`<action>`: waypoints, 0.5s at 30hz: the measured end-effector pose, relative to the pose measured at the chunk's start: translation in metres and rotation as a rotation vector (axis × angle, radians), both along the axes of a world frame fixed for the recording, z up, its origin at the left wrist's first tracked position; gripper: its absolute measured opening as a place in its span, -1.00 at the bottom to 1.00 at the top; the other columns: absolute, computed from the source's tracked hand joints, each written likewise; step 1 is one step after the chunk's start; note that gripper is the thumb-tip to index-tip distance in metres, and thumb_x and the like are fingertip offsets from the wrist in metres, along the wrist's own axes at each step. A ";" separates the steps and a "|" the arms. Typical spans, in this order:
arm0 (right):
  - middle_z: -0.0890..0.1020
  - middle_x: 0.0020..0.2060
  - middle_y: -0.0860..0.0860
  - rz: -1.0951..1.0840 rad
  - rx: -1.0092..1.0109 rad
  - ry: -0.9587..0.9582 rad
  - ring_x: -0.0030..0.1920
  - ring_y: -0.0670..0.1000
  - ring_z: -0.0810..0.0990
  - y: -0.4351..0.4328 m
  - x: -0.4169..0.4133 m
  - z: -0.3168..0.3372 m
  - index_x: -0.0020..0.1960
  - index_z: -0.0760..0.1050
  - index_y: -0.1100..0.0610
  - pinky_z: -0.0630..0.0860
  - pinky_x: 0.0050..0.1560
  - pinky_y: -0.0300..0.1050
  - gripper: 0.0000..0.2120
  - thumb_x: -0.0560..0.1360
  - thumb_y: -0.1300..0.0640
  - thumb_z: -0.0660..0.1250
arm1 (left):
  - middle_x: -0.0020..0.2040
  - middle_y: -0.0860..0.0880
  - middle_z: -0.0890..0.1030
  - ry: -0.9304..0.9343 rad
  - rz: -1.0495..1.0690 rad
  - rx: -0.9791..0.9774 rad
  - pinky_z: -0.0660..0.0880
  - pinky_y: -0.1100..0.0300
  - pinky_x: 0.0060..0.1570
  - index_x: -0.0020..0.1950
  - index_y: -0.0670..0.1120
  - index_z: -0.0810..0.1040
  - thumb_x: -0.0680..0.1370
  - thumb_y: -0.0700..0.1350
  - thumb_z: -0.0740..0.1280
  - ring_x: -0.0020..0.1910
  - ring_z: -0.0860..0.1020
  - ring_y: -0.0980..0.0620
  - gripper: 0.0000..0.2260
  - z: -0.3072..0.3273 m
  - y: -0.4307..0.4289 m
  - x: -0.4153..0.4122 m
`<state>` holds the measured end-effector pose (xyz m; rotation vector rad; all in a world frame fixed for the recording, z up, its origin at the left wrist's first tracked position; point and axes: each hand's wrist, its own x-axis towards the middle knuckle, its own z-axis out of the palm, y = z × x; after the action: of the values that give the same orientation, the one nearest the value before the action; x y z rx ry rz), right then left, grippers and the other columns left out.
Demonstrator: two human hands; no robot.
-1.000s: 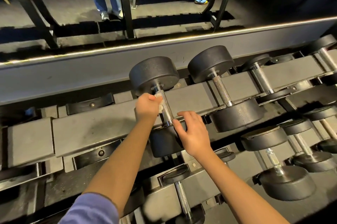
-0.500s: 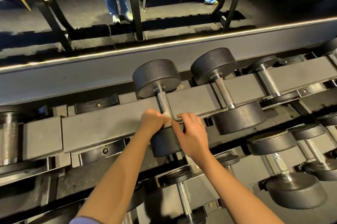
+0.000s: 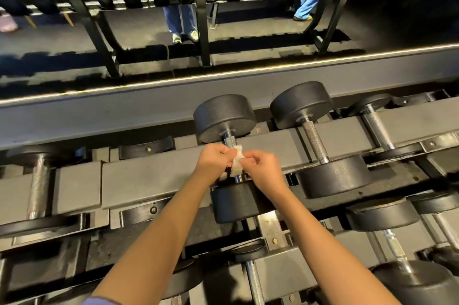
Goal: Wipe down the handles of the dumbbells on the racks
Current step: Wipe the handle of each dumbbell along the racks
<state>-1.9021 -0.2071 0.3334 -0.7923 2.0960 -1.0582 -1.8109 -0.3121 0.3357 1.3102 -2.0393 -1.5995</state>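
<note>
A black dumbbell (image 3: pixel 224 118) lies across the grey rack beam (image 3: pixel 149 180), one round head on the far side and one on the near side. Both hands meet over the middle of its knurled steel handle (image 3: pixel 229 141). The left hand (image 3: pixel 214 163) is curled, gripping a small white wipe (image 3: pixel 236 164) from the left of the handle. The right hand (image 3: pixel 264 170) pinches the same wipe between thumb and fingertips from the right. The wipe lies against the handle and seems to wrap it, though the hands hide how far round it goes. Just right of this dumbbell sits a second dumbbell (image 3: pixel 332 176), its handle bare. Well to the left lies a blurred third dumbbell (image 3: pixel 39 180). Far beyond, a person's jeans-clad legs (image 3: pixel 180 18) stand behind another rack (image 3: pixel 203 31).
</note>
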 end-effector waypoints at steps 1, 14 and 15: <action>0.66 -0.21 0.05 -0.021 0.001 -0.003 -0.17 0.02 0.60 -0.004 -0.003 0.000 0.02 0.64 0.11 0.54 -0.08 0.02 -0.81 0.45 0.16 0.32 | -0.37 -0.11 0.57 0.004 -0.036 0.000 0.44 0.14 -0.20 -0.31 -0.15 0.59 0.56 -0.16 0.33 -0.35 0.48 0.03 -0.76 0.003 -0.002 0.001; 0.51 -0.34 0.02 0.097 0.237 0.240 -0.27 0.05 0.49 -0.033 -0.020 -0.013 -0.37 0.43 0.10 0.43 -0.23 -0.13 -0.75 0.45 0.19 0.39 | 0.39 0.09 0.34 -0.008 -0.011 -0.546 0.16 0.41 0.19 0.43 -0.02 0.37 0.63 -0.08 0.18 0.26 0.23 0.31 -0.65 0.014 -0.041 0.003; 0.50 -0.34 0.03 0.083 0.220 0.236 -0.28 0.05 0.48 -0.036 -0.021 -0.013 -0.37 0.43 0.10 0.43 -0.25 -0.14 -0.75 0.45 0.21 0.39 | 0.38 0.11 0.35 0.004 0.007 -0.521 0.17 0.42 0.15 0.42 0.01 0.38 0.63 -0.07 0.19 0.20 0.22 0.36 -0.66 0.014 -0.042 0.004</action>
<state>-1.9235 -0.2428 0.3199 -0.9213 2.3057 -0.7024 -1.8070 -0.3538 0.3497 1.1087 -2.2322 -0.9600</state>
